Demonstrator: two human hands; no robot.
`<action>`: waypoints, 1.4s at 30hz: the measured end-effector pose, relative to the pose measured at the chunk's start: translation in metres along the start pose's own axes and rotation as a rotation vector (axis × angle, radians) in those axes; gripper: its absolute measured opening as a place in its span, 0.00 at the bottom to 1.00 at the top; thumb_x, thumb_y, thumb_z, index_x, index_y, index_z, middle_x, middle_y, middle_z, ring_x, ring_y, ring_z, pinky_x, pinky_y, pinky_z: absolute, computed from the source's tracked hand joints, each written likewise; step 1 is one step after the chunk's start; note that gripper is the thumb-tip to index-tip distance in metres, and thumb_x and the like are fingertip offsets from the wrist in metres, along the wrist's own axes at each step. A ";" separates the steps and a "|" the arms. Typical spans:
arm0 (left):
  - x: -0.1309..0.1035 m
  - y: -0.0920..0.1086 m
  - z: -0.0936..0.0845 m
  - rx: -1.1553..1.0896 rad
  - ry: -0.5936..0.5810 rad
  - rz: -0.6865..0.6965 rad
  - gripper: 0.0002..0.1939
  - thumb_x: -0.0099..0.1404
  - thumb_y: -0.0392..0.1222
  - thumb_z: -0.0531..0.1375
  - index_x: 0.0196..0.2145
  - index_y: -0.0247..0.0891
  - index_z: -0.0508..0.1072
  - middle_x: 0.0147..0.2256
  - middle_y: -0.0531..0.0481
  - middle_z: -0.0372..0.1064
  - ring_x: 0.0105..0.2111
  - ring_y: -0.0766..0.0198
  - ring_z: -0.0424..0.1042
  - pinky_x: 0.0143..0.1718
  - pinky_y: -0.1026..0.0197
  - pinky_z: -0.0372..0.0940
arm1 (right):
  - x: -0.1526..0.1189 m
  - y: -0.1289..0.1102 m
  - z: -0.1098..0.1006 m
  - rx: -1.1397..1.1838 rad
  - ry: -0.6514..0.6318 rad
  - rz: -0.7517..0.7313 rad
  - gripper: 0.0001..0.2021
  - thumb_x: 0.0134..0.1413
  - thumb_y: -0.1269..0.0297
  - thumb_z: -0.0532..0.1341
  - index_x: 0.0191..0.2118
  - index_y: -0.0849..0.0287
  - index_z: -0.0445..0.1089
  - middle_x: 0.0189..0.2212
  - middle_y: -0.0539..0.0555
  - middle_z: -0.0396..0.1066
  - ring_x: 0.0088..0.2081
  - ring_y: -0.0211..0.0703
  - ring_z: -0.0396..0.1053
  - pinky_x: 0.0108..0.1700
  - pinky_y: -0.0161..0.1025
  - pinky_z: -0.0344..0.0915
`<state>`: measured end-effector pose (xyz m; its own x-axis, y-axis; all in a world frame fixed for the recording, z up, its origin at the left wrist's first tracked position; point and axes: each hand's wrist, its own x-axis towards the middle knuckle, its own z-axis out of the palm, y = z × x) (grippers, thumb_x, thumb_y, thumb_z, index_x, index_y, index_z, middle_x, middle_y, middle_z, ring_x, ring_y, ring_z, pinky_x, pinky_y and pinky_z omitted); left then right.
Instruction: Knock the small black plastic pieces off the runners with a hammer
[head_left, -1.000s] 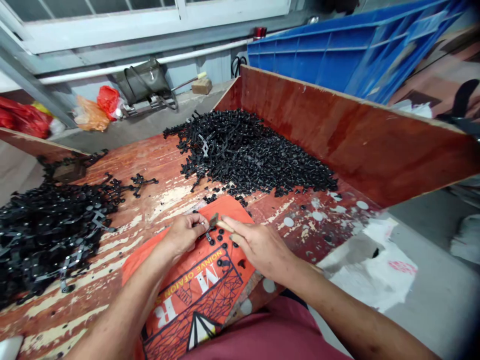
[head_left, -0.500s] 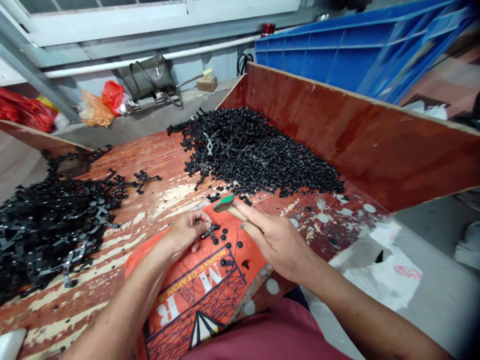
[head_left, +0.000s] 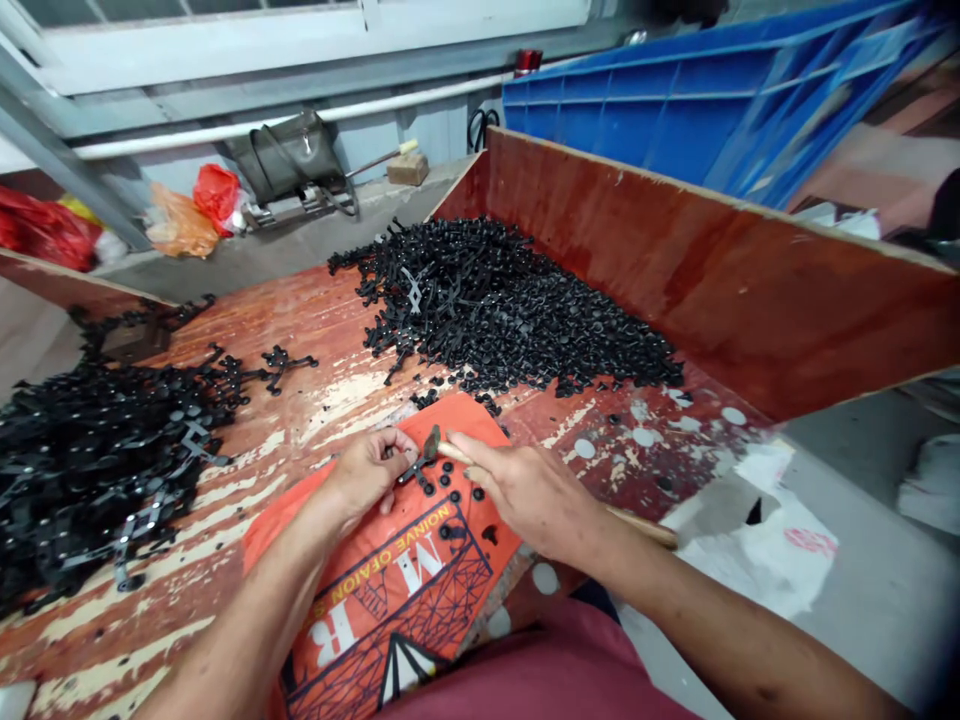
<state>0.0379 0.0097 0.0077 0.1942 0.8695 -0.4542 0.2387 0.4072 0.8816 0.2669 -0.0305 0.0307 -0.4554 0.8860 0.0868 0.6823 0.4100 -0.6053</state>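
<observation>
My left hand [head_left: 367,472] pinches a small black linkage piece [head_left: 412,468] over an orange printed cloth [head_left: 360,570]. In my right hand [head_left: 536,492] is a hammer, gripped by its wooden handle [head_left: 456,453]. The hammer head [head_left: 431,443] is down at the linkage piece, close to my left fingertips; whether they touch is hard to tell. Several small black round caps [head_left: 454,496] lie on the cloth just right of the piece.
A big heap of black parts [head_left: 495,300] lies beyond the cloth, against a red-brown board [head_left: 675,230]. Linked black pieces [head_left: 97,470] are piled at the left. A blue crate [head_left: 637,120] stands behind the board. White plastic [head_left: 757,550] lies at the right.
The hammer head has come down from above the cloth to the linkage piece, and my right hand has lowered with it. The handle's rear end now shows beyond my right wrist.
</observation>
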 end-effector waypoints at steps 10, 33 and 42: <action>0.000 -0.001 -0.001 -0.008 -0.002 -0.012 0.11 0.54 0.43 0.64 0.31 0.35 0.69 0.19 0.61 0.62 0.07 0.77 0.54 0.08 0.72 0.49 | -0.002 0.000 -0.019 0.110 0.133 -0.012 0.21 0.70 0.66 0.51 0.64 0.48 0.62 0.61 0.50 0.65 0.56 0.44 0.71 0.57 0.45 0.70; 0.001 -0.012 0.001 0.040 0.016 0.076 0.15 0.57 0.50 0.64 0.31 0.36 0.68 0.18 0.62 0.59 0.08 0.75 0.56 0.09 0.71 0.52 | 0.010 -0.009 -0.008 0.056 0.050 0.016 0.21 0.70 0.63 0.50 0.66 0.47 0.60 0.56 0.54 0.72 0.46 0.43 0.75 0.47 0.39 0.70; -0.044 -0.009 -0.026 -0.020 0.089 0.052 0.20 0.53 0.50 0.69 0.39 0.37 0.71 0.27 0.54 0.71 0.16 0.75 0.56 0.16 0.71 0.51 | -0.027 -0.014 -0.005 0.080 -0.150 0.019 0.05 0.59 0.72 0.60 0.32 0.58 0.69 0.25 0.46 0.67 0.27 0.35 0.65 0.30 0.33 0.55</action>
<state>0.0029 -0.0254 0.0234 0.1204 0.9106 -0.3954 0.2111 0.3657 0.9065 0.2721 -0.0596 0.0407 -0.5271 0.8488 -0.0412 0.6466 0.3691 -0.6676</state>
